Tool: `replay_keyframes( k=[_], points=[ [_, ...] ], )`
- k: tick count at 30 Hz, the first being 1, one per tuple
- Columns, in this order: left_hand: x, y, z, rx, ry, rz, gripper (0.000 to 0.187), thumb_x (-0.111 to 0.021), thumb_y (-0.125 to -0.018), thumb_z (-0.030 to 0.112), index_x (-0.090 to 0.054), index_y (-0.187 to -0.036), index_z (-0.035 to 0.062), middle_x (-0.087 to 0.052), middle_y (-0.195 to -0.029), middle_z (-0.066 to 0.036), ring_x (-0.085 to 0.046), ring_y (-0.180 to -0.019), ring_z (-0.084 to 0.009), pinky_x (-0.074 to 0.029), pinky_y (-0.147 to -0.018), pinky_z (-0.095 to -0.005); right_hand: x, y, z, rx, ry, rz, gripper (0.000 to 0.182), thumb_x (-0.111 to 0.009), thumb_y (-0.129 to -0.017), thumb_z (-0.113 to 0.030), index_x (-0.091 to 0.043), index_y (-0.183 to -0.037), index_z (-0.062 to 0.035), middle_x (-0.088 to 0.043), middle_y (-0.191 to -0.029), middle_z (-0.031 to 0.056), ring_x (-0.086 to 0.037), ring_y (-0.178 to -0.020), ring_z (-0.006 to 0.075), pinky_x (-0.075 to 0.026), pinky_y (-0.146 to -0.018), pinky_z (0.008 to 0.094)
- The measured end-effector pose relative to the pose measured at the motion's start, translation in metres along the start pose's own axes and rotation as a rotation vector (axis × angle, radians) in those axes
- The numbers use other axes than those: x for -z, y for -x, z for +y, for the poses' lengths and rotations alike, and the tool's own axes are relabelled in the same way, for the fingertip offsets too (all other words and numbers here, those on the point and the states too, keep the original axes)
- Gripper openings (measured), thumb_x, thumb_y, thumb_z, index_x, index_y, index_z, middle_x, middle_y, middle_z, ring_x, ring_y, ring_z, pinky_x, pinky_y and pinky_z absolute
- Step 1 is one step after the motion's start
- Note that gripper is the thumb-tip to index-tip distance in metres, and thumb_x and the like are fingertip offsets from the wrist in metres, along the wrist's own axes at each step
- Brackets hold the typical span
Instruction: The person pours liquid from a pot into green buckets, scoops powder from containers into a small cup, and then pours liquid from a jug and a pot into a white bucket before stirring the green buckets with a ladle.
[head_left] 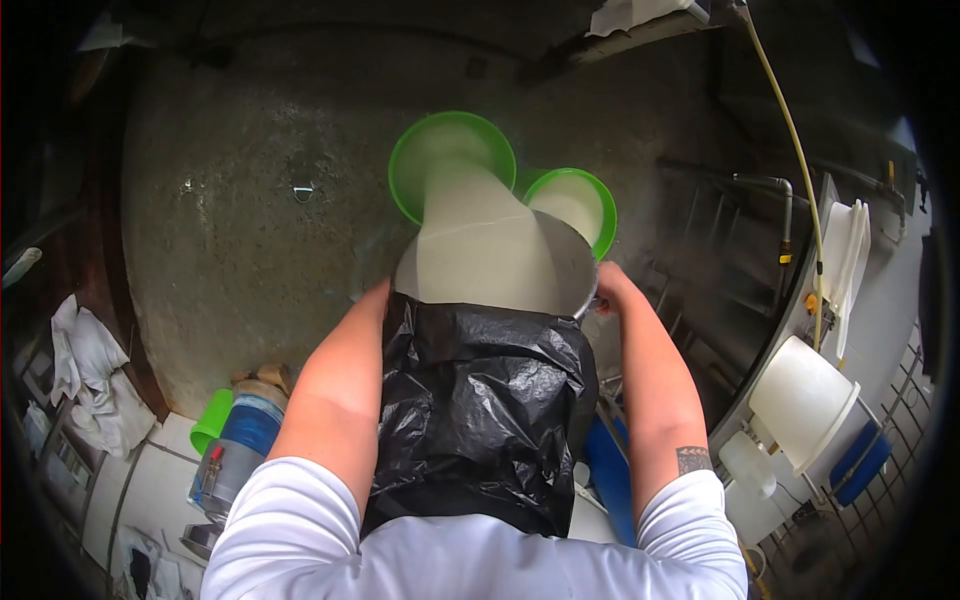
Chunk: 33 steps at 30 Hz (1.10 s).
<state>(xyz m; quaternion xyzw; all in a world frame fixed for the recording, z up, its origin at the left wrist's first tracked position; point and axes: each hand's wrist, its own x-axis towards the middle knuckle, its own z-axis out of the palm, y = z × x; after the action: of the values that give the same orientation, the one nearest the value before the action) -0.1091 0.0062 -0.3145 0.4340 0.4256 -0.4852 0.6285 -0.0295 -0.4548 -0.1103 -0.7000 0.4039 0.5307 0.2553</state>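
Over a dark, worn floor (240, 240), beside white tiles, a large metal pot (582, 260) tips, pale liquid (480, 235) streaming into a green bucket (440, 120). The right hand (608, 285) grips its rim side; the left hand's hold is hidden, so I can't tell.

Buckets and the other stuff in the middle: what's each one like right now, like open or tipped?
Left bucket: open, being poured into.
Right bucket: open, white liquid inside.
Pot: tipped, pouring.
Liquid: flowing.
Black plastic: wrinkled.
Right hand: gripping the pot's side.
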Motion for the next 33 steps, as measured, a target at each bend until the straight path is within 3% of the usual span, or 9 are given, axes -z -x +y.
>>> replay_keyframes(
  k=[9, 19, 27, 33],
  points=[
    [-0.006, -0.026, 0.009, -0.042, -0.124, 0.035, 0.042, -0.052, -0.097, 0.033, -0.071, -0.123, 0.0058, -0.073, -0.119, -0.019, -0.070, -0.110, -0.0323, -0.053, -0.093, -0.0459, 0.016, 0.004, -0.016, -0.088, 0.052, -0.065, 0.039, -0.069, -0.087, -0.038, -0.062, -0.102, -0.0015, -0.058, -0.084, 0.0155, -0.056, -0.050, 0.0265, -0.052, -0.043, 0.0444],
    [-0.003, -0.039, 0.010, -0.080, -0.194, 0.067, 0.041, -0.053, -0.097, 0.032, -0.072, -0.121, 0.0053, -0.073, -0.118, -0.020, -0.071, -0.109, -0.0326, -0.054, -0.093, -0.0464, 0.024, 0.013, -0.031, -0.136, 0.083, -0.068, 0.039, -0.072, -0.085, -0.038, -0.062, -0.097, -0.0023, -0.055, -0.081, 0.0125, -0.054, -0.052, 0.0241, -0.052, -0.045, 0.0434],
    [0.005, -0.044, 0.013, -0.100, -0.229, 0.086, 0.040, -0.054, -0.096, 0.031, -0.072, -0.120, 0.0049, -0.073, -0.117, -0.020, -0.071, -0.108, -0.0329, -0.054, -0.092, -0.0467, 0.026, 0.005, -0.029, -0.202, 0.074, -0.088, 0.033, -0.072, -0.085, -0.040, -0.061, -0.089, -0.0092, -0.051, -0.074, 0.0061, -0.050, -0.052, 0.0203, -0.050, -0.049, 0.0400],
    [0.005, -0.044, 0.006, -0.104, -0.241, 0.096, 0.039, -0.054, -0.096, 0.031, -0.072, -0.119, 0.0045, -0.073, -0.117, -0.021, -0.071, -0.108, -0.0331, -0.054, -0.092, -0.0470, 0.031, -0.007, -0.032, -0.255, 0.100, -0.078, 0.029, -0.070, -0.085, -0.040, -0.063, -0.089, -0.0114, -0.054, -0.077, 0.0055, -0.054, -0.059, 0.0216, -0.052, -0.056, 0.0433]
  ],
)
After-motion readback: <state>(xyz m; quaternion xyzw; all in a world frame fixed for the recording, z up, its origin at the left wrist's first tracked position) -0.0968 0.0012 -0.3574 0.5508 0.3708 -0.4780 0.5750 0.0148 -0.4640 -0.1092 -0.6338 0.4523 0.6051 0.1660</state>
